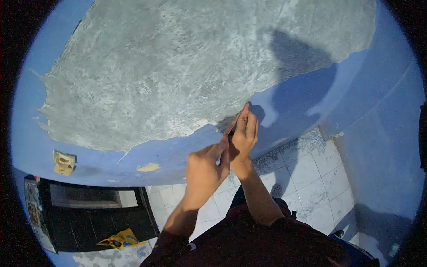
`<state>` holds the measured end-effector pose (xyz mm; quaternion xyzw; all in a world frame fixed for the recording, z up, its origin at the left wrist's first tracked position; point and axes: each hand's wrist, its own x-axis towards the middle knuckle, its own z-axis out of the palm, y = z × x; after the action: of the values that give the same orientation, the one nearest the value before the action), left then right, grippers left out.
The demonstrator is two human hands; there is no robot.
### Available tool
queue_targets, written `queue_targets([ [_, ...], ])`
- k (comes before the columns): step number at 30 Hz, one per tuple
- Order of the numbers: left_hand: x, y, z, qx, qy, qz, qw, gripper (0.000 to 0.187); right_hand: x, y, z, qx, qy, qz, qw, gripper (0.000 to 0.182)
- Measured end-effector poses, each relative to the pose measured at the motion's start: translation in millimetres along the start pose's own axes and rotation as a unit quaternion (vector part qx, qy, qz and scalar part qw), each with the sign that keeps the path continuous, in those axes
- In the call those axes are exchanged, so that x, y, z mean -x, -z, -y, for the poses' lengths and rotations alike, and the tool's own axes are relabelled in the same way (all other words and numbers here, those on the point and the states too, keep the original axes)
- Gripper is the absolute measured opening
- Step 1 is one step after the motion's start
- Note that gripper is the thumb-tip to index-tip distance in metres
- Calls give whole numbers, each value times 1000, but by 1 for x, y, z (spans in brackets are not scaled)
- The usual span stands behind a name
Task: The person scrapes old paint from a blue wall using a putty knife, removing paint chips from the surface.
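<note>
A large bare grey plaster patch spreads across the wall, bordered by blue paint with a ragged, peeled edge. At that lower edge both hands meet. My left hand is closed in a pinch around the lower end of a thin, narrow flat piece, whose kind I cannot make out. My right hand lies close beside it, fingers together, fingertips against the wall at the paint edge, closed on the same piece. My hands partly cover it.
A beige switch or socket plate sits on the wall at left. Below it stands a dark cabinet with a yellow packet on it. The tiled floor has a round drain. A blue side wall rises at right.
</note>
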<state>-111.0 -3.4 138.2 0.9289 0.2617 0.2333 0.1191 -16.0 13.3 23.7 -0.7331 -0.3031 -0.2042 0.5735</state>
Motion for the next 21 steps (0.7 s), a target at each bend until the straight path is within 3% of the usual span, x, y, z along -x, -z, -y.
queue_targets([
  [2,-3,6,3,9,-6,9,1000,22,-6,5,12,3,-33,19,999,55],
  [8,5,-8,6,-2,-41,-30,999,22,-5,-3,3,63,10,-13,998,55],
  [10,-15,20,8,-1,-30,20,999,24,-3,-5,10,120,-44,51,990,58],
  [11,-26,32,11,-6,-58,65,996,22,-13,10,23,82,-71,95,990,60],
  [15,-57,55,29,-41,-138,149,978,24,-17,19,35,48,-106,85,990,68],
  [19,-28,14,46,-33,-165,114,979,22,-8,40,20,76,-116,163,977,66],
  [21,4,-17,54,33,-121,104,987,21,9,53,-4,109,-69,192,973,67],
])
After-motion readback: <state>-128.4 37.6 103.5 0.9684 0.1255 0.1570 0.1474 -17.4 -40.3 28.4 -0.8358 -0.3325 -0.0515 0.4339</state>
